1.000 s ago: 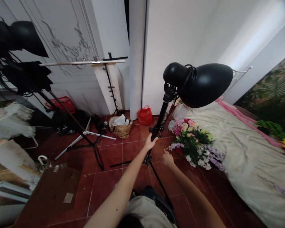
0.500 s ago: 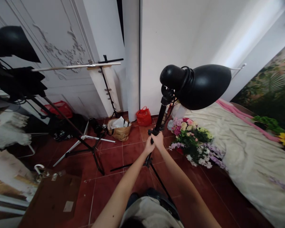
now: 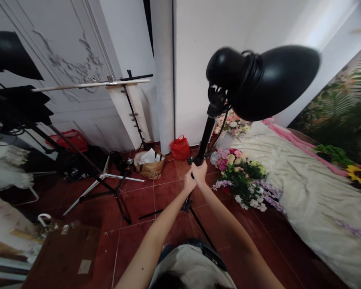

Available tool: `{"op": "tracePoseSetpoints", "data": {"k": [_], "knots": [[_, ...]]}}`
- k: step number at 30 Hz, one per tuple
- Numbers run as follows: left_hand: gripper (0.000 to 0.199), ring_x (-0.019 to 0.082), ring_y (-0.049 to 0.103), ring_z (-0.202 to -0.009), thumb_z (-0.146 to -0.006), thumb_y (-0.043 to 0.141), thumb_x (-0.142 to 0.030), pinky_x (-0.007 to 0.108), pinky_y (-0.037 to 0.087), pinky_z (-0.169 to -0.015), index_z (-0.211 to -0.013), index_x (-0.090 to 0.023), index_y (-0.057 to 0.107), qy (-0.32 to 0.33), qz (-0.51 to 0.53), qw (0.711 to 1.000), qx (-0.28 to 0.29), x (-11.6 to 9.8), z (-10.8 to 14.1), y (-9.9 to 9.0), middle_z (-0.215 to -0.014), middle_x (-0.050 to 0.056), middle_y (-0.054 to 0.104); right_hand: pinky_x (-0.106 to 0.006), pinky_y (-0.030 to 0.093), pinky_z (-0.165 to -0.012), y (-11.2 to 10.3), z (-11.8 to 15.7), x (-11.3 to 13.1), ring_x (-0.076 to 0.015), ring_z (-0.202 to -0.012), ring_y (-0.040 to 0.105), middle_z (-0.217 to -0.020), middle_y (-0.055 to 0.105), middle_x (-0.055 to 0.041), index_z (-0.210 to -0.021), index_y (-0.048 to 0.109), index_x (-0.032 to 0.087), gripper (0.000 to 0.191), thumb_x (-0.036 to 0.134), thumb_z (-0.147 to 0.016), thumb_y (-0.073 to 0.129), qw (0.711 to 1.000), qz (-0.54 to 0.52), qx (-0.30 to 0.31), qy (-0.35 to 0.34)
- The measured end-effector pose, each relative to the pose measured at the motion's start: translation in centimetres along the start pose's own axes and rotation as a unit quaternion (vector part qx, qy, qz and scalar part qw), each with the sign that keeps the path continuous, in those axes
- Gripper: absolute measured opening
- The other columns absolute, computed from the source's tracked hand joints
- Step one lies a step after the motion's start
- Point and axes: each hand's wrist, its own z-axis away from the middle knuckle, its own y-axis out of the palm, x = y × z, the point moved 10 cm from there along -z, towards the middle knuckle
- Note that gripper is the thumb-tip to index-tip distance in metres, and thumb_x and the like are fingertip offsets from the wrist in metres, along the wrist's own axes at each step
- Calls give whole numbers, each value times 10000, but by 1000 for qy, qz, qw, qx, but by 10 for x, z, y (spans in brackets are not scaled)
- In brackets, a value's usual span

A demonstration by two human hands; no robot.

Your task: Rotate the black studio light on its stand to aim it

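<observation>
A black studio lamp (image 3: 282,82) with a large rounded reflector tops a black stand pole (image 3: 206,138) in front of me. My right hand (image 3: 199,171) is wrapped round the pole just below a collar with a knob. Directly beneath and slightly to the left, my left hand (image 3: 189,182) also grips the pole, touching my right. A cable is coiled round the lamp's neck and hangs beside the pole. The stand's dark legs (image 3: 201,228) spread on the red tiled floor below my hands.
Flowers (image 3: 243,176) and a bed-like surface with cream cloth (image 3: 303,180) lie right. A red bag (image 3: 180,147) and woven basket (image 3: 150,164) stand by the wall. Left are another lamp (image 3: 13,54), a white-legged stand (image 3: 123,177) and a cardboard box (image 3: 63,253).
The lamp has risen and come closer, and more of the pole shows above my hands. Both hands keep their grip at nearly the same place. The view has shifted slightly.
</observation>
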Motion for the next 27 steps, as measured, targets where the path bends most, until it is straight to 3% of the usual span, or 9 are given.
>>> {"op": "tracePoseSetpoints", "data": {"k": [4, 8, 14, 18, 20, 22, 25, 27], "knots": [[219, 204, 622, -845, -714, 602, -218, 318, 493, -773, -915, -134, 618, 49, -45, 998, -5, -6, -5, 2, -882, 72, 684, -292, 480, -682, -4, -17, 44, -156, -675, 581, -754, 637, -36, -822, 526, 158, 249, 287, -628, 613, 1000, -8, -6, -9], [238, 192, 617, -866, -789, 555, -296, 320, 484, -794, -987, -166, 578, 98, -83, 992, 3, -16, -3, 5, -934, 76, 661, -288, 477, -693, -4, -36, 82, -161, -711, 589, -773, 643, -38, -819, 548, 150, 259, 298, -625, 634, 999, -32, 23, -36], [325, 220, 580, -968, -869, 438, -437, 372, 456, -857, -1063, -182, 491, 155, -171, 973, 10, -43, 3, 1, -990, 100, 612, -323, 472, -780, -7, -54, 131, -173, -797, 598, -892, 649, -75, -947, 556, 125, 362, 337, -666, 643, 995, -55, 23, -82], [305, 229, 553, -992, -889, 390, -434, 404, 426, -901, -1000, -176, 509, 185, -200, 962, 15, -58, 0, 3, -989, 109, 591, -367, 457, -866, -14, -51, 154, -191, -927, 588, -1013, 621, -94, -1110, 500, 131, 495, 403, -719, 634, 985, -36, 83, -147], [305, 232, 533, -1018, -894, 381, -420, 419, 403, -929, -1012, -171, 513, 198, -201, 959, 8, -63, -1, 4, -1010, 115, 582, -381, 432, -926, -28, -38, 148, -200, -1038, 554, -1139, 570, -111, -1217, 439, 151, 568, 411, -747, 624, 977, -13, 102, -189], [305, 231, 519, -1032, -896, 378, -411, 424, 387, -945, -1031, -173, 511, 206, -199, 958, 4, -65, -1, 5, -1018, 111, 578, -398, 391, -986, -48, -18, 121, -211, -1135, 499, -1241, 508, -124, -1262, 414, 172, 551, 401, -792, 584, 971, 35, 101, -213], [296, 226, 514, -1032, -899, 367, -411, 420, 373, -957, -1002, -179, 521, 216, -205, 955, 1, -67, 1, 6, -996, 99, 577, -435, 359, -1018, -73, 19, 49, -225, -1163, 477, -1223, 524, -132, -1218, 469, 178, 413, 389, -863, 473, 965, 124, 111, -200], [297, 223, 514, -1023, -900, 362, -415, 418, 365, -965, -977, -177, 524, 219, -215, 952, -1, -68, 2, 6, -975, 96, 578, -443, 366, -1014, -77, 47, -4, -224, -1177, 473, -1233, 525, -133, -1211, 472, 180, 374, 366, -891, 419, 960, 158, 148, -179]]}}
